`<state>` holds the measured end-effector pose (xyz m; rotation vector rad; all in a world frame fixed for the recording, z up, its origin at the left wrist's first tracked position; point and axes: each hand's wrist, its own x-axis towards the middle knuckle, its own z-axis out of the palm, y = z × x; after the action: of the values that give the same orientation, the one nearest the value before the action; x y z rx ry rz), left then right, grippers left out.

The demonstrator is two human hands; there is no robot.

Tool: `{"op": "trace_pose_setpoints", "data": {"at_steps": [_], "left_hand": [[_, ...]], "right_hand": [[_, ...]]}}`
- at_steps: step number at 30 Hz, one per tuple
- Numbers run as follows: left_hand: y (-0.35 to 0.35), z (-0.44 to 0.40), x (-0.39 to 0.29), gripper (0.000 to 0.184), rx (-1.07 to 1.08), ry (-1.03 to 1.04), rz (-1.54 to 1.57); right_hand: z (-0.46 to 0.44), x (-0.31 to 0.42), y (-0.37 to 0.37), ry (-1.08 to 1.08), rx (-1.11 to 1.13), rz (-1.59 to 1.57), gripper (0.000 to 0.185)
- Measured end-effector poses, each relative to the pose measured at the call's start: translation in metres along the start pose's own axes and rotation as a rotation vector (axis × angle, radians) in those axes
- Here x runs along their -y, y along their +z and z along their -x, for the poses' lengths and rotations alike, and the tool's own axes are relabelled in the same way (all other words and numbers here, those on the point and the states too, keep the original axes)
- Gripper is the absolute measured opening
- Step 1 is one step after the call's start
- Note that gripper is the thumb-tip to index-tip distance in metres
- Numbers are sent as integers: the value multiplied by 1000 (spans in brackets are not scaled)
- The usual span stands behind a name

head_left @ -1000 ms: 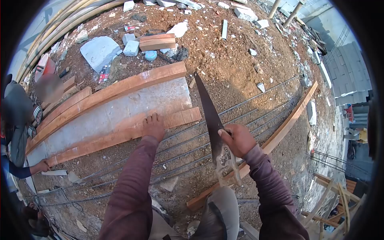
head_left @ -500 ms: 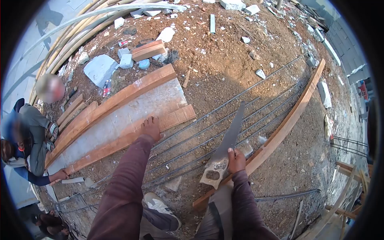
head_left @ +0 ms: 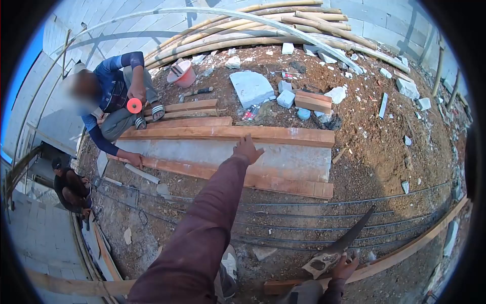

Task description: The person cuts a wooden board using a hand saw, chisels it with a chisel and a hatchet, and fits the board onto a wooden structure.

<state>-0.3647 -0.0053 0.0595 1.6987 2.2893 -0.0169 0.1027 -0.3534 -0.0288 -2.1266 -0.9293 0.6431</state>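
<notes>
My left hand (head_left: pixel 246 150) reaches out over a pale flat board (head_left: pixel 298 161), fingers spread and holding nothing. Its fingertips are close to the far reddish timber (head_left: pixel 288 134); whether they touch is unclear. A second timber (head_left: pixel 258 183) runs along the board's near side. Low on the right, my right hand (head_left: pixel 346 267) has its fingers curled at the handle end of a handsaw (head_left: pixel 349 237). The saw's blade points away to the upper right. Beneath that hand lies a long timber (head_left: pixel 405 258).
A crouching co-worker (head_left: pixel 114 83) holds a red round object (head_left: pixel 134 105) and rests a hand on the near timber. Another person (head_left: pixel 71 185) squats farther left. Steel bars (head_left: pixel 304 203) cross the soil. Bamboo poles (head_left: pixel 243 43), a pink bucket (head_left: pixel 182 76) and broken blocks (head_left: pixel 251 88) lie beyond.
My view has swung left, bringing more of the co-worker into sight. My left hand has left the near timber and moved across the board toward the far one. My right hand stays at the saw.
</notes>
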Motion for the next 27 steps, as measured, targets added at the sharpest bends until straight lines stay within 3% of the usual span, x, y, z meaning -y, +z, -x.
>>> {"op": "trace_pose_setpoints", "data": {"at_steps": [4,6,10,13,15,17,21,23,27], "left_hand": [[-68,1,71,76,-64,-17,-22],[-59,22,100,70,-44,9,-31],[-16,63,145,64,240,89,13],[-13,72,167,65,320,126,-132],[-20,67,168,64,246,91,-78],[-18,64,162,62,196,101,-7],[-12,71,138,58,174,179,101],[-12,76,117,54,246,254,65],[-7,62,104,50,186,302,88]], "right_hand": [[22,43,-17,-37,46,-50,44],[43,75,-15,-49,130,-126,41],[84,114,0,-110,458,-236,31],[110,87,31,-136,673,-243,27],[118,80,34,-155,836,-85,25],[115,89,31,-35,885,-133,24],[106,70,48,138,847,-120,31],[106,71,47,-67,834,27,34],[103,68,42,-30,861,-15,34]]}}
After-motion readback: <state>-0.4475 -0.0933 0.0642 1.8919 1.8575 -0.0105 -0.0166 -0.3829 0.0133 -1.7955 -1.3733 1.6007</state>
